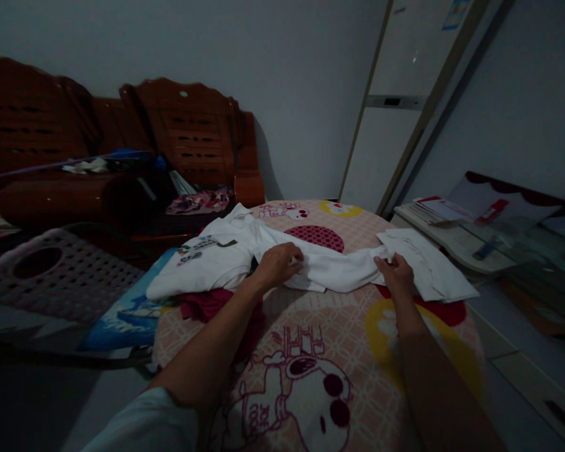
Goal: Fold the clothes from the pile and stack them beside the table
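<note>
My left hand lies knuckles up on the white garment, the fingers curled tight and narrow around a bunched fold of the cloth. My right hand is at the other end of the garment. The thumb and fingers are pinched together on its edge, though the light is too dim to see each fingertip. The garment stretches between my two hands across the far half of the round table, on a pink checked cloth with cartoon prints. Just beyond my right hand a folded white cloth lies flat, touching the garment's end. Left of my left hand is a white shirt with a small print. I cannot tell whether it is a separate piece or part of the one I grip. A dark red garment pokes out under it, beside my left forearm. A wooden bench stands against the wall behind the table.
</note>
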### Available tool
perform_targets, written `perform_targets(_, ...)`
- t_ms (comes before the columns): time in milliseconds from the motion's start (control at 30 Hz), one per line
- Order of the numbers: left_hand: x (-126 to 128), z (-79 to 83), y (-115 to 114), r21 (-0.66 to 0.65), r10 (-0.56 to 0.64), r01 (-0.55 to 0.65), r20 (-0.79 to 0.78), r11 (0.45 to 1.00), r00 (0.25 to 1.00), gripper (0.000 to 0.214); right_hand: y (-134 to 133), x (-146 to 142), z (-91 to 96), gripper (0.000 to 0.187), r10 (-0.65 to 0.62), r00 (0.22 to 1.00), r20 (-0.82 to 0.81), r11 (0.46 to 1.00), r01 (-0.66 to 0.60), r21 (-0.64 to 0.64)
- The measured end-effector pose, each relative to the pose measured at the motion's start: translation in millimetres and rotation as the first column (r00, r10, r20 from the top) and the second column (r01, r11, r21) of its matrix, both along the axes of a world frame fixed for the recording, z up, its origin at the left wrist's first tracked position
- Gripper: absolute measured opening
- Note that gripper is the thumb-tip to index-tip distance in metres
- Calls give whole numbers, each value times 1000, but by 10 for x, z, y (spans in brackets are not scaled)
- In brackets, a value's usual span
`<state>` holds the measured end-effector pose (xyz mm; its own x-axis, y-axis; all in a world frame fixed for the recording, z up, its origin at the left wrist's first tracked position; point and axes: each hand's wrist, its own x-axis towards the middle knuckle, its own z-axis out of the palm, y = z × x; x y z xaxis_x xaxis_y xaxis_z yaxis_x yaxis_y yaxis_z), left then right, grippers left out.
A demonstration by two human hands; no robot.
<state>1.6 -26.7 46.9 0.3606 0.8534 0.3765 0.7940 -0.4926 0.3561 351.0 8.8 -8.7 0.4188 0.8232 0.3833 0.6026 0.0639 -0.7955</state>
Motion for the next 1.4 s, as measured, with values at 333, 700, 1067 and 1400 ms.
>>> perform_targets(333, 30, -403, 150, -8, -8, 7, -136, 1000, 991, 35, 74, -52, -115, 47, 237, 972, -10, 972, -237, 10)
perform_targets(700, 70, 269, -142, -326, -297, 432, 389, 841, 872, 22, -65, -53, 192, 32, 268, 649, -712, 960, -239, 143)
perform_targets(1067, 44, 246, -150, -514, -455, 764, 615, 389, 645, 54, -259, -197, 259, 32, 499, 447, -743, 689, -724, 27)
perform_targets(1400, 139, -146, 83, -146, 102, -130, -187, 981, 977, 24, 41, -351, 40, 23, 433, 867, -244, 893, -450, -12)
